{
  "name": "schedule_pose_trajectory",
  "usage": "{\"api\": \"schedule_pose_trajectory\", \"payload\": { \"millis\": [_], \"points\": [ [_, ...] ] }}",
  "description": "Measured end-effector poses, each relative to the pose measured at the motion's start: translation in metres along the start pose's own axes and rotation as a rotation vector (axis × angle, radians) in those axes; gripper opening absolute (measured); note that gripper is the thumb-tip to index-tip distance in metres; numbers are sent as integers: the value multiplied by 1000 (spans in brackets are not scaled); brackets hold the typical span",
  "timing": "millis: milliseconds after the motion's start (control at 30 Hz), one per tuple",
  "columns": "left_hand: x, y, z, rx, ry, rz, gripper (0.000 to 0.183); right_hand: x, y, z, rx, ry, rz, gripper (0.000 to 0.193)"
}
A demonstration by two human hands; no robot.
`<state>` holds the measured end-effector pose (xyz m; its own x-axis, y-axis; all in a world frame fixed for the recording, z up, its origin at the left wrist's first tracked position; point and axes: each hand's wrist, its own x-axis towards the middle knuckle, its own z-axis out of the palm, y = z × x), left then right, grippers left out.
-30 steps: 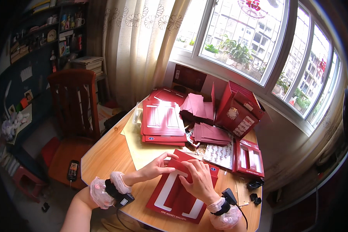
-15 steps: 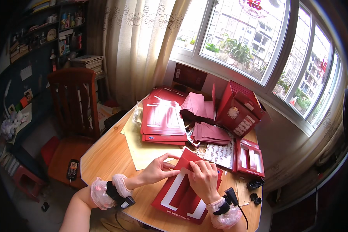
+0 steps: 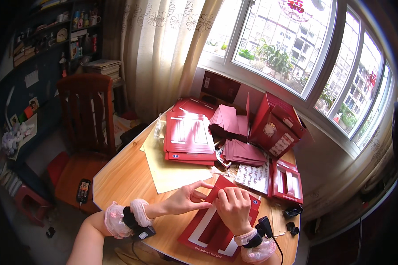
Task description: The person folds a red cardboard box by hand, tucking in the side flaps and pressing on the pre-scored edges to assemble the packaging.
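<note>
A red cardboard wallet sleeve (image 3: 199,238) with a white-edged window lies at a slant on the near part of the table. My right hand (image 3: 235,211) is over its upper part, fingers curled down and closed against the red card. What sits under those fingertips is hidden. To the left, my left hand (image 3: 188,198) is at the sleeve's upper left edge, thumb and fingers apart, with the thumb tip close to the other hand. Both wrists wear pink ruffled cuffs and black straps with small devices.
A stack of red sleeves (image 3: 188,137) rests on yellow paper (image 3: 163,179). Behind are pink-red envelopes (image 3: 243,152) and an upright red box (image 3: 276,126). A windowed red frame (image 3: 287,181) and black clips (image 3: 292,212) lie at right. A wooden chair (image 3: 86,115) stands left.
The sleeve sits slightly farther right in view. My right hand's fingers have curled in more tightly, and my left hand has shifted slightly right, its fingers still apart.
</note>
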<state>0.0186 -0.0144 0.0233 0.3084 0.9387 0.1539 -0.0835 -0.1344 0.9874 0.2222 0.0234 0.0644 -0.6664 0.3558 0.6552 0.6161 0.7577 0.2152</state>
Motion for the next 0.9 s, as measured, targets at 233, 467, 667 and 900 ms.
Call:
{"api": "schedule_pose_trajectory", "payload": {
  "millis": [233, 467, 667, 900],
  "points": [
    [-2, 0, 2, 17, 42, 27, 54, -3, 0, 1, 9, -37, 20, 13],
    [-3, 2, 5, -4, 69, 10, 56, -6, 1, 3, -22, -33, 11, 28],
    [1, 1, -2, 76, -19, 66, 64, -2, 6, 3, 122, -138, 104, 24],
    [11, -16, -20, -87, -58, -190, 49, -6, 15, 5, 382, -406, 279, 17]
  ]
}}
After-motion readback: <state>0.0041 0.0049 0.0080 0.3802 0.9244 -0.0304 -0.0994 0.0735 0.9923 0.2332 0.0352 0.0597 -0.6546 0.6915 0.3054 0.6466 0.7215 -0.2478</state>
